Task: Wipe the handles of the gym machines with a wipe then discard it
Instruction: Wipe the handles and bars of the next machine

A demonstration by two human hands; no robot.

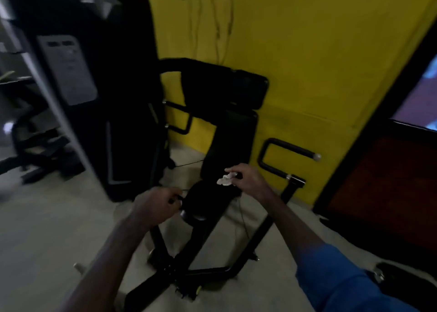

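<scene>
A black gym machine (227, 132) with a padded seat and back stands against the yellow wall. Its right handle bar (286, 146) loops out with a silver end cap, and a left handle bar (182, 115) shows beside the seat back. My right hand (248, 181) pinches a crumpled white wipe (224, 180) over the seat's front edge. My left hand (156, 203) hangs just left of the seat front with curled fingers, touching something small and dark that is too blurred to name.
A tall black weight-stack housing (99, 99) stands at the left, with a grey upright post (54, 103) in front of it. The machine's black base frame (189, 271) spreads over the grey floor. A dark doorway frame (378, 127) runs along the right.
</scene>
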